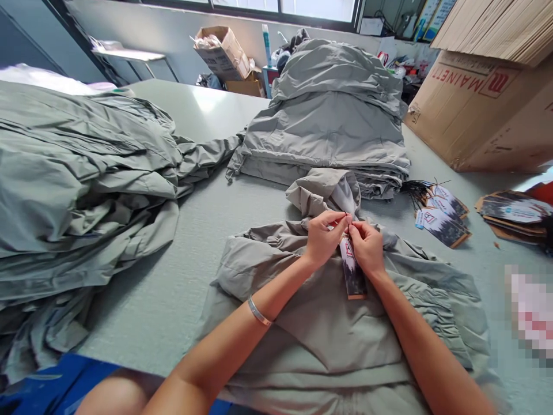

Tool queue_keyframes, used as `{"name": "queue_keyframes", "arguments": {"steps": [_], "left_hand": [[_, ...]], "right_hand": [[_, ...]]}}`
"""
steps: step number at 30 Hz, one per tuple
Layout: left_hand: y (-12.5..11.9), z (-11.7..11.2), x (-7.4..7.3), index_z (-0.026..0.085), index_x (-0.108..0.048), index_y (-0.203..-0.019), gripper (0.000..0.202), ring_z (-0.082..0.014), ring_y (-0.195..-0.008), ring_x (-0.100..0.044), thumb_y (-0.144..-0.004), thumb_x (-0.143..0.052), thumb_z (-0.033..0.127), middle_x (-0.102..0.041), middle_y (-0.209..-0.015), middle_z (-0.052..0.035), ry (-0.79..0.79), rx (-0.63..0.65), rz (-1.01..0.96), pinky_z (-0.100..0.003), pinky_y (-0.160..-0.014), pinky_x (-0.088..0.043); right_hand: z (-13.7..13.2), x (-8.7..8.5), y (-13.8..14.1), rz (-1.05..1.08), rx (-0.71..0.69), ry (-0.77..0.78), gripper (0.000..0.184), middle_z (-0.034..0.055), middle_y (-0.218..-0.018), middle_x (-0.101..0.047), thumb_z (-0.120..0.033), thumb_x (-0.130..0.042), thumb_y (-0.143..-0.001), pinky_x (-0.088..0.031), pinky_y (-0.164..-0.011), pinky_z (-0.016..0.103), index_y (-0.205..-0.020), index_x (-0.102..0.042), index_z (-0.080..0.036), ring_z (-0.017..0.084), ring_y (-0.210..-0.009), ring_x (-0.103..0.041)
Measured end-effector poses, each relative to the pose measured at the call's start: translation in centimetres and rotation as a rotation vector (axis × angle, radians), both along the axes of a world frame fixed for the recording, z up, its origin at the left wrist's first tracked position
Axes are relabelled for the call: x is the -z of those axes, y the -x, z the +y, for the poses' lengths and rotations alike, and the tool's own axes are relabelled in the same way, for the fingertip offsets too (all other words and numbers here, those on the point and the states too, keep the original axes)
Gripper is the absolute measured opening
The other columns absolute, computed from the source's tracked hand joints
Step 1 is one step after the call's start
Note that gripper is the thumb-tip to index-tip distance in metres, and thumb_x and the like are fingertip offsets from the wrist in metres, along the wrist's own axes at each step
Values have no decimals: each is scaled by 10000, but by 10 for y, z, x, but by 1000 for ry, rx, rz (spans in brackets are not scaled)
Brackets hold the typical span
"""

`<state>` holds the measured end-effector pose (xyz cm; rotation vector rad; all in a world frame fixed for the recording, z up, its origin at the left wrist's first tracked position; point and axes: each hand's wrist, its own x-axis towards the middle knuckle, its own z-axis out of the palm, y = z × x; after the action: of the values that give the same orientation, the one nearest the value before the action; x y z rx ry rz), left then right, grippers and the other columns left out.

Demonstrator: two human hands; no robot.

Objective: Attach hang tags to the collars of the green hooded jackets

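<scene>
Hang tag (352, 268) is pinched at its top end, at lower centre of the frame, and hangs over a grey jacket (337, 328) spread on the table (203, 98). A narrow fingertip grip is held by the left hand (322, 239) and the right hand (366, 248), which nearly meet above the tag; whether a cord is held there is too small to tell. Beyond the hands, a folded stack of jackets (324, 132) is piled at upper centre, and a looser heap of jackets (73, 173) lies at left. No tag can be made out on either. Left to handle at right of centre are loose tags (444, 216) with black cords (415, 190), and a further tag pile (512, 216) is placed near the right edge.
</scene>
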<state>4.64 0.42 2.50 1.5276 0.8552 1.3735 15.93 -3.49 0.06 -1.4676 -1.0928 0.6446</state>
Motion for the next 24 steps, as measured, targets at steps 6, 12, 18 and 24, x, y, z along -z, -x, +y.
{"name": "queue_keyframes", "arguments": {"steps": [6,12,18,24], "left_hand": [[5,9,7,131,-744,-790,258,-127,-689,-607,-778,-717,388,-711,-764,-47,167,24,-100,-240,-664,-488],[4,8,11,134,-761,-779,250,-119,-663,-591,-777,-720,381,-700,-746,-44,151,44,-73,-233,-627,-477],[4,7,12,150,-772,-815,190,-123,-692,-584,-815,-691,323,-686,-775,-50,45,29,2,-234,-639,-464],[5,7,10,152,-773,-805,174,-127,-707,-583,-813,-692,305,-675,-781,-52,23,29,-2,-234,-635,-451]], "right_hand": [[1,5,1,194,-20,-4,257,18,-711,-676,-439,-690,-731,-393,-545,280,-811,-741,-200,135,-550,-489],[0,-2,5,223,-12,-58,251,12,-735,-660,-424,-702,-706,-402,-560,273,-825,-761,-211,126,-584,-501],[-2,-3,8,226,-27,-112,194,16,-754,-663,-367,-704,-725,-436,-583,266,-836,-768,-221,134,-637,-546],[0,2,8,174,-24,-144,215,19,-754,-668,-397,-700,-739,-435,-567,261,-819,-747,-204,133,-622,-545]]}}
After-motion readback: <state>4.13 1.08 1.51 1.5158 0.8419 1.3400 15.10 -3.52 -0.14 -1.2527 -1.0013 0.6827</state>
